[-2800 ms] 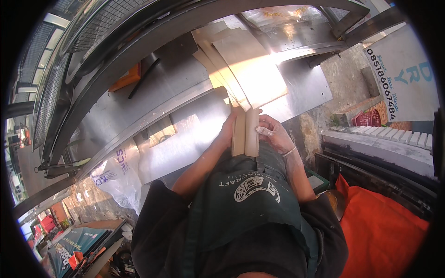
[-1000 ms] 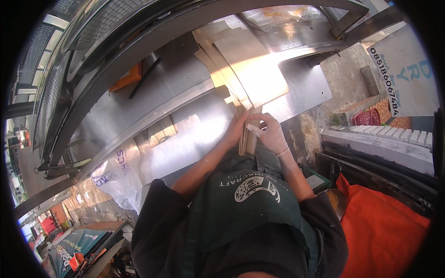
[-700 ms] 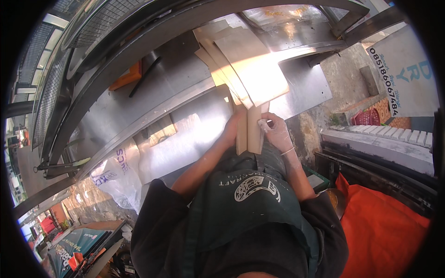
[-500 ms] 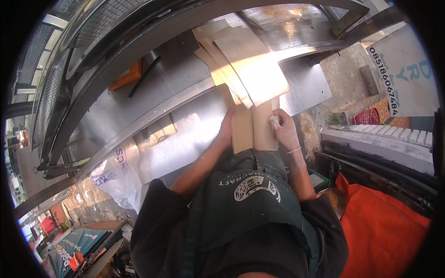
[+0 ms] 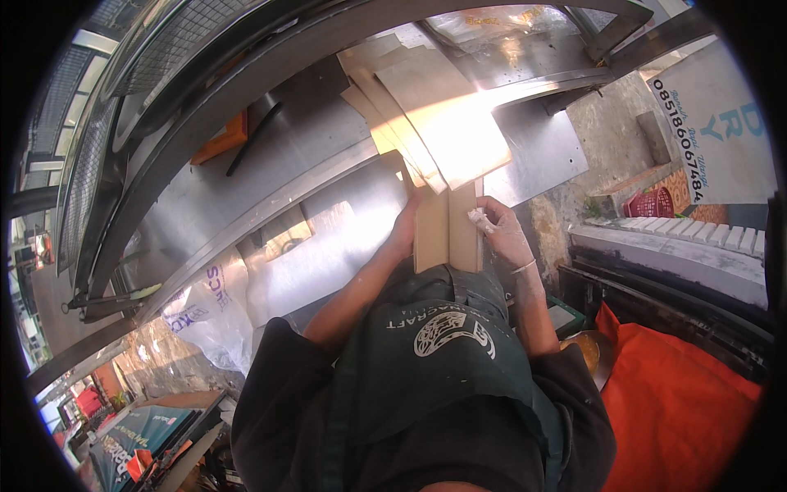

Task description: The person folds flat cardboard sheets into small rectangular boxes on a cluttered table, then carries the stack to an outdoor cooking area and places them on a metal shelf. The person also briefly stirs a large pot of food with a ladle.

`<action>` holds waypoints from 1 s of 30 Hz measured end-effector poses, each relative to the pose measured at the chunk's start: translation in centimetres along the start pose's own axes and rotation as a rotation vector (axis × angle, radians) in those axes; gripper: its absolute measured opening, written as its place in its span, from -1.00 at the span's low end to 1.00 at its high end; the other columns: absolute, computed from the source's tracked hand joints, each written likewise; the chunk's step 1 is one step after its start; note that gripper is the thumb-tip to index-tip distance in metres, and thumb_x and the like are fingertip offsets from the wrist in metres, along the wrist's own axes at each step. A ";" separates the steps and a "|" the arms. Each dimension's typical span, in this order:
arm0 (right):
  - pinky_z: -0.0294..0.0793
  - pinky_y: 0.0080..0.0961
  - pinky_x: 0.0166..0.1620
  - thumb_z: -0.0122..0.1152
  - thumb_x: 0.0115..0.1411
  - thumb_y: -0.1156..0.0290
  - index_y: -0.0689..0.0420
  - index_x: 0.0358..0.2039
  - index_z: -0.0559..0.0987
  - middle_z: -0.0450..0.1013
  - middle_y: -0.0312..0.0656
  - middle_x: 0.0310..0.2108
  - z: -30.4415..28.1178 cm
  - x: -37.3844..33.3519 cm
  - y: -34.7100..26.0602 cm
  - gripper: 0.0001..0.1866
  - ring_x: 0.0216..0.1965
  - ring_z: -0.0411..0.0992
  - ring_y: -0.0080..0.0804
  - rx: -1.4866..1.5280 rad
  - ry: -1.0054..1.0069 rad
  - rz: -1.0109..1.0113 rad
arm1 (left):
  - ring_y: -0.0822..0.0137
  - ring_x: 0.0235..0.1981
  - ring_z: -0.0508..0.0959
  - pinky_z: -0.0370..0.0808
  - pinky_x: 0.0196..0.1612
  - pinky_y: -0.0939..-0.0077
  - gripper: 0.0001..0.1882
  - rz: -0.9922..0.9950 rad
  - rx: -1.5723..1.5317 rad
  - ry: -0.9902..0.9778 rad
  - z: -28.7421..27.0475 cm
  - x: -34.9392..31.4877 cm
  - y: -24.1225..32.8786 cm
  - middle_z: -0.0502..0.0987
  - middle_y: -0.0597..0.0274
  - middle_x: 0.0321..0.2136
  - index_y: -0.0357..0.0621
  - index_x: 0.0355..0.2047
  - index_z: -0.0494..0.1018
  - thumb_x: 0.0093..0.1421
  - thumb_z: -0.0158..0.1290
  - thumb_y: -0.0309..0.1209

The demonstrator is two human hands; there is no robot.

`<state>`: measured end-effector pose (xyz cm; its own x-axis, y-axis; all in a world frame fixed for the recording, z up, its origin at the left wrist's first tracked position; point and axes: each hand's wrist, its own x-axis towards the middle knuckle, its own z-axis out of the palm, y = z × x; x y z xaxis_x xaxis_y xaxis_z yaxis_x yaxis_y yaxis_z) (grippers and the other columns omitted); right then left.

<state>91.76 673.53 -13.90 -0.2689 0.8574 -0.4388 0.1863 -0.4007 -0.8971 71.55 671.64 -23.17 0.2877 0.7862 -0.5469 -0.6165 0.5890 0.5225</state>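
Observation:
A brown cardboard piece (image 5: pixel 432 234), creased lengthwise into two panels, stands against the front of my apron. My left hand (image 5: pixel 403 231) grips its left edge, the fingertips hidden behind the board. At the right panel's edge, my right hand (image 5: pixel 502 236) has its fingers pinched on a small crumpled white wad, perhaps tissue or cloth. Pale powder or paste coats that hand. Just beyond, a fanned stack of flat cardboard sheets (image 5: pixel 447 119) overlaps the top of the creased piece, bright sunlight falling across it.
The sheets rest on a metal counter (image 5: pixel 328 234) with a raised rail. A clear plastic bag (image 5: pixel 211 316) hangs at the left. An orange-red cloth (image 5: pixel 676 406) lies at lower right, beside a metal bowl (image 5: pixel 592 353). Farther back sits an orange object (image 5: pixel 223 138).
The right panel of the cardboard now looks narrower, its outer edge turned further in. My right hand has shifted slightly, and the white wad shows more clearly at the edge.

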 end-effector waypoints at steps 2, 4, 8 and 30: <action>0.39 -0.67 -0.20 0.21 0.27 0.34 0.21 -0.11 0.53 0.51 -0.36 -0.32 0.7 0.0 -0.1 -0.75 -0.29 0.39 -0.70 0.031 -0.021 0.008 | 0.30 -0.04 0.52 0.49 0.03 0.36 -0.38 0.003 0.048 -0.004 0.5 -0.2 0.1 0.49 0.14 -0.02 -0.18 0.17 0.31 0.40 -0.30 0.07; 0.38 -0.67 -0.27 0.27 0.24 0.28 0.19 -0.14 0.53 0.49 -0.38 -0.40 1.4 0.2 0.3 -0.71 -0.38 0.37 -0.71 0.101 -0.028 -0.031 | 0.32 -0.06 0.53 0.50 0.01 0.38 -0.40 -0.011 0.024 -0.026 0.4 -0.2 0.2 0.50 0.15 -0.03 -0.18 0.17 0.31 0.40 -0.27 0.05; 0.38 -0.67 -0.28 0.32 0.21 0.26 0.16 -0.14 0.54 0.47 -0.38 -0.40 1.6 0.7 1.6 -0.69 -0.39 0.36 -0.70 0.082 -0.055 -0.060 | 0.33 -0.08 0.55 0.52 -0.03 0.41 -0.44 -0.057 0.003 -0.045 0.9 -0.6 0.7 0.51 0.18 -0.04 -0.17 0.17 0.31 0.39 -0.21 0.01; 0.39 -0.54 -0.15 0.38 0.12 0.30 0.16 -0.18 0.55 0.48 -0.22 -0.25 3.7 1.2 0.1 -0.68 -0.27 0.36 -0.55 -0.288 0.043 -0.257 | 0.37 -0.05 0.50 0.50 -0.03 0.46 -0.45 0.115 0.181 -0.047 1.4 0.0 0.0 0.43 0.17 -0.02 -0.18 0.21 0.19 0.38 -0.09 -0.08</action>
<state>87.96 673.28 -14.74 -0.3025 0.9332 -0.1940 0.3772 -0.0697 -0.9235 72.60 671.90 -22.25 0.2593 0.8556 -0.4480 -0.5072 0.5154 0.6908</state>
